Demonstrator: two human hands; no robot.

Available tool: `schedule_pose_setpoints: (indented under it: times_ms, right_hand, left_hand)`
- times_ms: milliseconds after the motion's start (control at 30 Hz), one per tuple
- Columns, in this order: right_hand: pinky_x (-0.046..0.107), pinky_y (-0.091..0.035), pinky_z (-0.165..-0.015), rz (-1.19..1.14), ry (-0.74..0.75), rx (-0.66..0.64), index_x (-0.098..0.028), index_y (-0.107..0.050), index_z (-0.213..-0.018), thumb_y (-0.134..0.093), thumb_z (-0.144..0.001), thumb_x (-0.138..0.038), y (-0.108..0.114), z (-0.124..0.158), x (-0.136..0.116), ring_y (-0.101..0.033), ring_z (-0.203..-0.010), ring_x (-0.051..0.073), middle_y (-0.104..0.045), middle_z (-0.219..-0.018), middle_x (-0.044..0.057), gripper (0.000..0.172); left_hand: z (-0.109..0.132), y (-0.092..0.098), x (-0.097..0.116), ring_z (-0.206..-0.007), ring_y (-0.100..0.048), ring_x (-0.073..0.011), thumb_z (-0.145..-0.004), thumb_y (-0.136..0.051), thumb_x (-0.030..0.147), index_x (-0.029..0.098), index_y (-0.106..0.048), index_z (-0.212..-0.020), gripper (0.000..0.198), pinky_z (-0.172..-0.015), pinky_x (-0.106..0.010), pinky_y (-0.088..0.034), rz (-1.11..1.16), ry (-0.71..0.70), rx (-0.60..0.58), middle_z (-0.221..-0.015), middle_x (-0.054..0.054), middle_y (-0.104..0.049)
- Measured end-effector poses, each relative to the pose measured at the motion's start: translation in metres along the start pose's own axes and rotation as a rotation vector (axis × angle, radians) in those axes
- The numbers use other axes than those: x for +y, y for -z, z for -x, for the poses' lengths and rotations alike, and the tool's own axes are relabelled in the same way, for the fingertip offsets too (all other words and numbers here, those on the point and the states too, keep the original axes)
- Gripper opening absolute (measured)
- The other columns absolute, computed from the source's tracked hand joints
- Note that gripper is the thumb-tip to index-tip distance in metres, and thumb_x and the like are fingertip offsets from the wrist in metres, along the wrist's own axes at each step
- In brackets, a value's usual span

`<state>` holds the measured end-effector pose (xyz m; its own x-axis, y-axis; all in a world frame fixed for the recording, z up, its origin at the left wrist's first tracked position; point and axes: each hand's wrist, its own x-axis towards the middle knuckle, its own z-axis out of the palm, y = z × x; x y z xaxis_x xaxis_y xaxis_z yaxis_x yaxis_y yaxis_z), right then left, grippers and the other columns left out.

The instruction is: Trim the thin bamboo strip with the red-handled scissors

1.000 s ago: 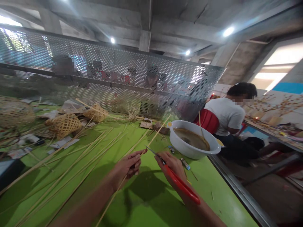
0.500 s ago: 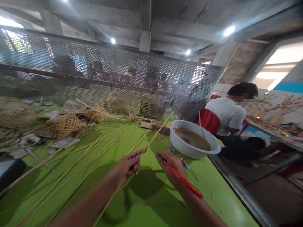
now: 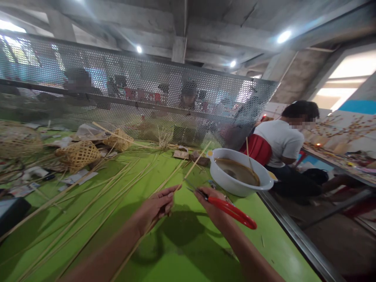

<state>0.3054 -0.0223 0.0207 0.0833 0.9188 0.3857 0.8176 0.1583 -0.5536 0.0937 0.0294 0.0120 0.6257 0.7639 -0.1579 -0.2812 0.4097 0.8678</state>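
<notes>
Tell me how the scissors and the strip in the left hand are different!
The scissors have bright red handles, but the strip is pale tan. The strip is long and thin; the scissors are much shorter, with a wide handle end. The scissors are in the right hand, while the strip is in the left hand. Both are being held by the same person.

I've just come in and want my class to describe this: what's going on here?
One person works at a green table. The left hand grips a long pale strip; the right hand holds red-handled scissors, blades close to the strip. More strips lie to the left, with woven baskets beyond, and a white bowl of brownish liquid stands beyond the right hand.
</notes>
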Motion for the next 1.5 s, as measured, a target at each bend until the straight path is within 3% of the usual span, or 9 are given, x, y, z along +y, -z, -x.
schedule_pose_setpoints:
  times_ms: [100,267,500,700,900,1100,1267,1367,1500]
  right_hand:
    - [0.022,-0.037,-0.051,-0.037,0.033,-0.073,-0.023,-0.062,-0.071,-0.052,-0.087,-0.037,-0.003,0.003,-0.005,-0.055,-0.057,0.014,-0.063,-0.065,-0.003,0.024]
    - [0.024,-0.036,-0.053,-0.058,-0.016,-0.038,-0.020,-0.062,-0.074,-0.048,-0.089,-0.038,0.001,0.001,-0.005,-0.055,-0.060,0.015,-0.062,-0.066,-0.001,0.027]
    - [0.021,-0.034,-0.051,-0.136,0.016,-0.150,-0.021,-0.062,-0.071,-0.054,-0.086,-0.037,-0.001,0.005,-0.014,-0.052,-0.056,0.012,-0.059,-0.061,-0.004,0.024]
    - [0.022,-0.031,-0.044,-0.188,-0.114,0.016,-0.020,-0.059,-0.077,-0.046,-0.088,-0.049,0.001,-0.001,0.004,-0.046,-0.050,0.012,-0.052,-0.058,-0.003,0.034]
    - [0.025,-0.038,-0.051,-0.237,-0.152,0.049,-0.018,-0.064,-0.085,-0.055,-0.082,-0.049,0.003,-0.001,-0.006,-0.052,-0.058,0.015,-0.061,-0.067,0.001,0.032]
    - [0.029,-0.044,-0.061,-0.307,-0.142,0.034,-0.019,-0.068,-0.084,-0.062,-0.077,-0.041,0.003,0.003,-0.020,-0.057,-0.067,0.019,-0.066,-0.074,0.002,0.024]
    - [0.022,-0.038,-0.043,-0.361,-0.190,0.118,-0.020,-0.062,-0.088,-0.053,-0.083,-0.039,0.008,0.000,-0.008,-0.046,-0.047,0.012,-0.052,-0.059,-0.004,0.022]
    - [0.020,-0.036,-0.042,-0.352,-0.193,0.180,-0.020,-0.057,-0.092,-0.047,-0.086,-0.040,0.017,-0.005,0.001,-0.042,-0.046,0.010,-0.047,-0.061,-0.005,0.024]
    - [0.021,-0.035,-0.047,-0.248,-0.154,0.169,-0.020,-0.057,-0.086,-0.046,-0.087,-0.044,0.026,-0.008,0.009,-0.044,-0.050,0.011,-0.050,-0.063,-0.004,0.026]
  left_hand:
    - [0.000,-0.002,0.000,-0.040,-0.031,-0.0033,-0.081,-0.063,0.026,0.017,-0.062,-0.119,0.039,-0.048,-0.017,-0.037,0.023,-0.016,0.019,-0.050,0.008,-0.042]
    - [-0.001,-0.003,0.001,-0.041,-0.035,-0.0030,-0.081,-0.064,0.023,0.015,-0.061,-0.120,0.040,-0.042,-0.013,-0.031,0.047,-0.011,0.005,-0.051,0.006,-0.046]
    - [-0.004,0.004,-0.004,-0.038,-0.031,-0.0025,-0.085,-0.058,0.024,0.018,-0.057,-0.123,0.038,-0.049,-0.017,-0.039,0.044,-0.054,-0.053,-0.050,0.009,-0.043]
    - [-0.001,-0.005,-0.005,-0.041,-0.036,-0.0034,-0.085,-0.059,0.033,0.015,-0.059,-0.100,0.024,-0.039,-0.014,-0.025,-0.147,-0.054,-0.033,-0.051,0.007,-0.048]
    - [0.000,-0.014,-0.016,-0.039,-0.046,-0.0086,-0.084,-0.055,0.043,0.020,-0.047,-0.083,0.024,-0.039,-0.018,-0.038,-0.372,0.002,-0.144,-0.050,0.005,-0.055]
    - [-0.002,-0.014,-0.033,-0.041,-0.050,-0.0099,-0.083,-0.054,0.045,0.021,-0.045,-0.080,0.026,-0.040,-0.020,-0.041,-0.518,-0.046,-0.175,-0.053,0.006,-0.055]
    - [-0.001,-0.015,-0.029,-0.050,-0.053,-0.0096,-0.080,-0.061,0.040,0.017,-0.054,-0.076,0.025,-0.050,-0.022,-0.044,-0.550,0.011,-0.177,-0.062,0.001,-0.060]
    - [0.000,-0.012,-0.022,-0.048,-0.052,-0.0091,-0.080,-0.061,0.039,0.016,-0.059,-0.084,0.024,-0.048,-0.021,-0.043,-0.497,0.094,-0.219,-0.063,0.000,-0.062]
    - [0.001,-0.009,-0.013,-0.049,-0.047,-0.0081,-0.081,-0.060,0.038,0.014,-0.064,-0.100,0.031,-0.046,-0.020,-0.038,-0.432,-0.001,-0.083,-0.063,0.001,-0.059]
